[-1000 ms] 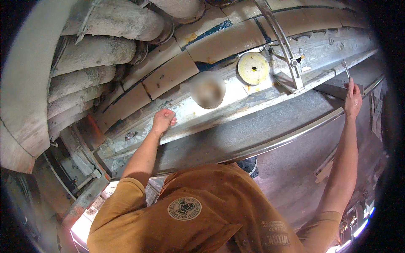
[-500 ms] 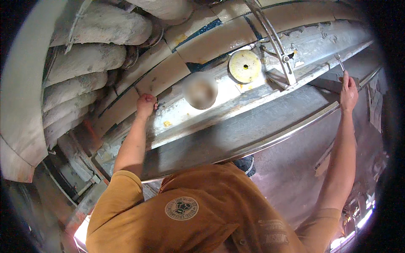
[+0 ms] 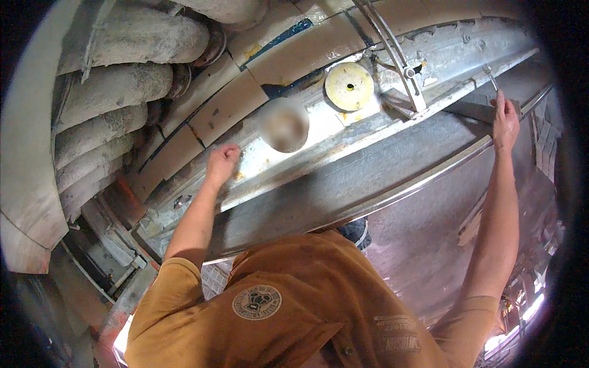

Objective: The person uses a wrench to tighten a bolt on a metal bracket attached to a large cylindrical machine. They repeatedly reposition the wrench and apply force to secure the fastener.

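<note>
My right hand [image 3: 506, 126] grips a slim metal hand tool [image 3: 492, 78] with a wider end pointing up and away; its exact kind is too small to tell. That end is close to the metal rail's edge at the far right. My left hand [image 3: 223, 162] hovers near the pale metal ledge [image 3: 251, 161], its fingers curled together. Whatever those fingers hold, if anything, is hidden. Just beyond it runs a curved row of brown, smooth rectangular slabs [image 3: 230, 108], with dark blue gaps between some of them.
A pale yellow disc [image 3: 349, 87] with a centre hole sits on the ledge beside a blurred round shape [image 3: 283, 125]. A slotted metal bracket [image 3: 410, 73] rises to its right. Thick, dusty pipes [image 3: 116, 92] crowd the left. A metal trough [image 3: 343, 165] lies between me and the ledge.
My left hand has come away from the slab edge, shifting right and toward me over the ledge. My right hand keeps its grip on the tool in nearly the same place. The view has shifted slightly.
</note>
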Tool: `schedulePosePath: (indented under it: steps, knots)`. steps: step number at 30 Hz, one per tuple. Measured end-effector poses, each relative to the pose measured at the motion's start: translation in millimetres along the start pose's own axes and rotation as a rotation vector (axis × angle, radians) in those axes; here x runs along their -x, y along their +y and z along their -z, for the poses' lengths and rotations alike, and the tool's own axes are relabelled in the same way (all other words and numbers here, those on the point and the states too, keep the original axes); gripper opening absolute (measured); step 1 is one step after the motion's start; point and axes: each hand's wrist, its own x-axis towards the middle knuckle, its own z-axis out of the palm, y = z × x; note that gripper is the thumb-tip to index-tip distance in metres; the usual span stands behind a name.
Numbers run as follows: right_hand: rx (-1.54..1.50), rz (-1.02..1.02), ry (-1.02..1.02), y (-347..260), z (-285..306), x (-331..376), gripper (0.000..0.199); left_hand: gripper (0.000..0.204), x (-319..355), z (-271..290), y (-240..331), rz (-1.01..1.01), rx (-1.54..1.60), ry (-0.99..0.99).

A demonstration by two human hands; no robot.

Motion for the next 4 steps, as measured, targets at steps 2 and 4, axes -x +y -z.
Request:
schedulePosePath:
  steps: [2,4]
  knots:
    - [-0.012,0.015,-0.005,-1,-2,-1,0.059,0.023,-18,8,-23,0.076,0.003,0.108]
    - [-0.02,0.002,-0.008,5,-2,-3,0.061,0.026,-24,21,-7,0.023,-0.105,0.196]
